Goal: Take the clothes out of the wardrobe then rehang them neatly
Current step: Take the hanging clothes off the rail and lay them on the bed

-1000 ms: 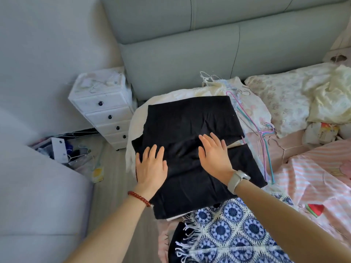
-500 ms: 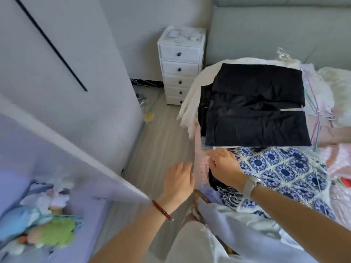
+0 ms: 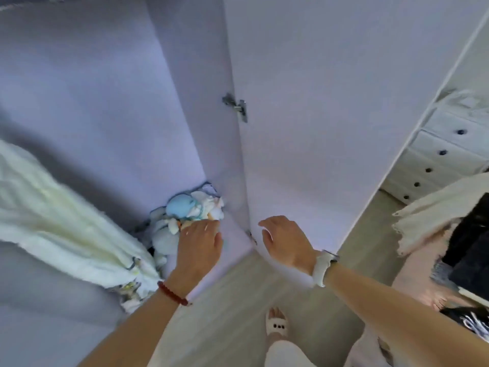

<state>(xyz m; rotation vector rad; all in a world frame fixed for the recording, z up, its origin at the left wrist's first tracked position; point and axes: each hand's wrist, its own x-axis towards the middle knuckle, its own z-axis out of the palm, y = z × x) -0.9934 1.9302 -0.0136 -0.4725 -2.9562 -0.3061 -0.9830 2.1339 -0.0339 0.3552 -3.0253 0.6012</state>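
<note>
Presently I observe both hands extended toward the open wardrobe [image 3: 92, 102], neither holding anything. My left hand [image 3: 199, 243] hangs with fingers relaxed and slightly spread, its fingertips at the edge of a heap of soft toys [image 3: 182, 215] lying in the wardrobe's bottom corner; whether they touch the heap I cannot tell. A red bead bracelet [image 3: 173, 293] sits on that wrist. My right hand [image 3: 287, 241] is open, fingers loosely extended, held in front of the inner face of the wardrobe door [image 3: 330, 102], near its lower hinge edge; contact is not discernible. A white watch [image 3: 323, 267] is on the right wrist. One cream fluffy garment [image 3: 53, 215] hangs inside the wardrobe at left, its lower end near the toys. A metal hinge [image 3: 236, 105] joins door to carcass. At right, black folded clothes [image 3: 471, 242] lie on the bed over a cream cloth [image 3: 434, 215]. White drawers [image 3: 447, 152] stand behind the door. A slippered foot [image 3: 276, 325] rests on the wood floor.
</note>
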